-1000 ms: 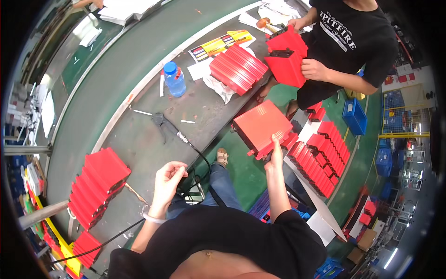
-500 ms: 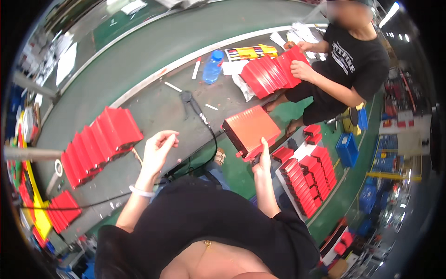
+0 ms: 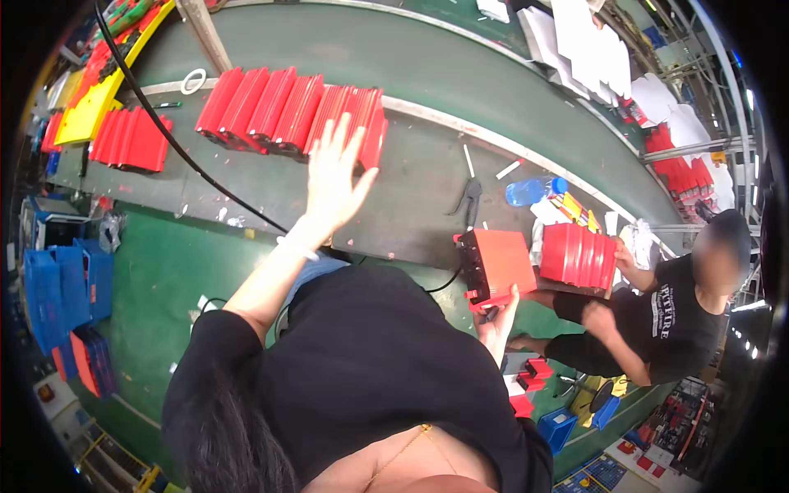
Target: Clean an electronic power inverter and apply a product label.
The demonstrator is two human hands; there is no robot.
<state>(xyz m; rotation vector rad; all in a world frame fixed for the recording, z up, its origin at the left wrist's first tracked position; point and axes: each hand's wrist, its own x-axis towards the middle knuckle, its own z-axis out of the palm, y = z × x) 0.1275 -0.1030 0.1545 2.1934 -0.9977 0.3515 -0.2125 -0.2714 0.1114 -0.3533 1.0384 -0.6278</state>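
Note:
My right hand (image 3: pixel 496 327) grips a red metal box (image 3: pixel 505 261) with a black end panel, holding it up by its near edge. A small dark piece (image 3: pixel 491 314) shows by those fingers; what it is I cannot make out. My left hand (image 3: pixel 335 182) is stretched out with its fingers spread, over the right end of a row of red ribbed boxes (image 3: pixel 283 111). The fingertips overlap the end boxes in view; whether they touch I cannot tell. Those boxes lean side by side on the dark green workbench (image 3: pixel 411 209).
A black pistol-shaped tool (image 3: pixel 468 201) and a blue bottle (image 3: pixel 530 191) are on the bench. A black cable (image 3: pixel 181 156) crosses at left, near more red boxes (image 3: pixel 136 144) and a tape roll (image 3: pixel 194 80). A co-worker (image 3: pixel 657 320) stands at right by another red stack (image 3: pixel 578 256).
My view has swung left. My left hand has gone from half-curled above the bench edge to spread fingers at the red row. The right hand still holds its red box.

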